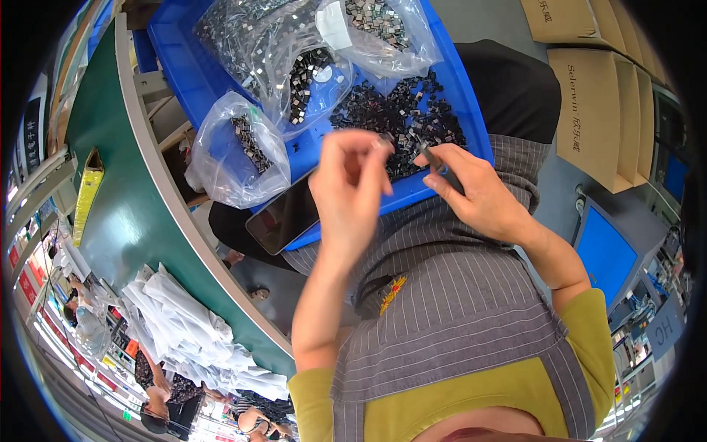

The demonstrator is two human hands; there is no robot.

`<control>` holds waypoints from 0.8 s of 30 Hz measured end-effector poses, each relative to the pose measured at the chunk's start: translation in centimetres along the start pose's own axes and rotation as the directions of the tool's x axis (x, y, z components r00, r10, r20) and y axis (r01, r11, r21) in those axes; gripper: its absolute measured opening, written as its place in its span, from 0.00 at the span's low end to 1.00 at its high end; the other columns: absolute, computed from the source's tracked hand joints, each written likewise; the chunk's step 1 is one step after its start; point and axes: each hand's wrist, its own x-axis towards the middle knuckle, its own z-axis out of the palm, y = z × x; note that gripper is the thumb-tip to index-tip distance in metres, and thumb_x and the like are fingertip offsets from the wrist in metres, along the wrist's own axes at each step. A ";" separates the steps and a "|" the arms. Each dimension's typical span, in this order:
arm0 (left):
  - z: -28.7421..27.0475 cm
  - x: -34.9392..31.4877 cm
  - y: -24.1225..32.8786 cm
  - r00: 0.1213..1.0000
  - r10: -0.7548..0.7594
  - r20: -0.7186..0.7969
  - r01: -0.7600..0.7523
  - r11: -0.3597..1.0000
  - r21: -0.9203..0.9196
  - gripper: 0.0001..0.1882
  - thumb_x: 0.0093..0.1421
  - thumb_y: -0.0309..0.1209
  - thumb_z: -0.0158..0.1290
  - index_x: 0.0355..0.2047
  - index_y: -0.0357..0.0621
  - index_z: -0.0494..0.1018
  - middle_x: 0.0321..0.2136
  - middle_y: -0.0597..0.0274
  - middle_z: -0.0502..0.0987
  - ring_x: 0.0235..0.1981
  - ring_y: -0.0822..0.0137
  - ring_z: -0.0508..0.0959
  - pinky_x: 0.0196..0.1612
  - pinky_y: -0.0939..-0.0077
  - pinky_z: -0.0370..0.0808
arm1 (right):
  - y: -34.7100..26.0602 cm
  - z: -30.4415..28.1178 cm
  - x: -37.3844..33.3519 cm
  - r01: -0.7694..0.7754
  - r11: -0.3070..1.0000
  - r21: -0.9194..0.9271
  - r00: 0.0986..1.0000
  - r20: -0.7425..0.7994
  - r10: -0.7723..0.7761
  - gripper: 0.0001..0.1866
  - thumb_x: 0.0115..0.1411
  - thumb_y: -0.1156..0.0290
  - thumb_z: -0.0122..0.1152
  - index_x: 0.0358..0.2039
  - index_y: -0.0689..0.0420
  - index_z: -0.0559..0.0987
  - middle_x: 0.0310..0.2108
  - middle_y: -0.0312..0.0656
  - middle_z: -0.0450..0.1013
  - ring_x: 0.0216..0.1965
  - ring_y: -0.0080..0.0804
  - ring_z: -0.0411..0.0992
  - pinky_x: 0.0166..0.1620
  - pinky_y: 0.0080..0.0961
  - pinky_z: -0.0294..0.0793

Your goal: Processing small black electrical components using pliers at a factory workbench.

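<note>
My left hand (pixel 343 195) is raised over the near edge of a blue plastic tray (pixel 471 103), thumb and fingers pinched around a small dark part (pixel 386 138), blurred by motion. Just to the right, my right hand (pixel 484 193) grips a slim dark-handled tool (pixel 446 175), its narrow tip pointing up toward the left fingers. The tool's exact kind is unclear. Beneath both hands a loose heap of small black and metallic pieces (pixel 398 110) lies in the tray. Clear plastic bags (pixel 276 151) holding similar pieces are in the tray and at its left side.
A dark smartphone (pixel 283 219) rests by the tray's near left corner. To the left runs a green-topped table (pixel 121 221) with a pile of white bags or sheets (pixel 177 317) and a yellow strip (pixel 88 195). Cardboard boxes (pixel 589 118) stand at right. Other people work at lower left.
</note>
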 end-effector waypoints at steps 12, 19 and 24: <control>-0.6 -5.5 2.4 0.999 0.034 0.009 -0.033 0.989 -0.143 0.09 0.61 0.19 0.48 0.42 0.35 0.64 0.31 0.54 0.77 0.16 0.81 0.68 0.17 0.91 0.64 | -3.2 0.2 -1.0 0.177 0.981 -0.077 0.977 0.136 -0.166 0.17 0.53 0.74 0.61 0.44 0.60 0.70 0.34 0.44 0.70 0.37 0.41 0.68 0.42 0.34 0.68; -1.4 -5.6 3.2 0.993 -0.061 0.100 0.070 0.994 -0.088 0.09 0.59 0.17 0.50 0.40 0.35 0.68 0.29 0.63 0.78 0.19 0.84 0.71 0.19 0.90 0.66 | -3.5 0.3 -1.2 0.131 0.991 -0.008 0.978 0.164 -0.128 0.19 0.55 0.73 0.60 0.46 0.61 0.69 0.35 0.44 0.69 0.39 0.41 0.69 0.45 0.34 0.68; -1.4 -5.3 3.5 0.989 -0.075 0.128 0.078 0.997 -0.025 0.09 0.59 0.17 0.51 0.40 0.35 0.69 0.29 0.64 0.77 0.19 0.84 0.70 0.20 0.90 0.67 | -3.5 0.2 -1.1 0.118 0.992 0.038 0.976 0.179 -0.123 0.20 0.56 0.71 0.59 0.48 0.61 0.68 0.38 0.46 0.69 0.41 0.42 0.68 0.47 0.35 0.67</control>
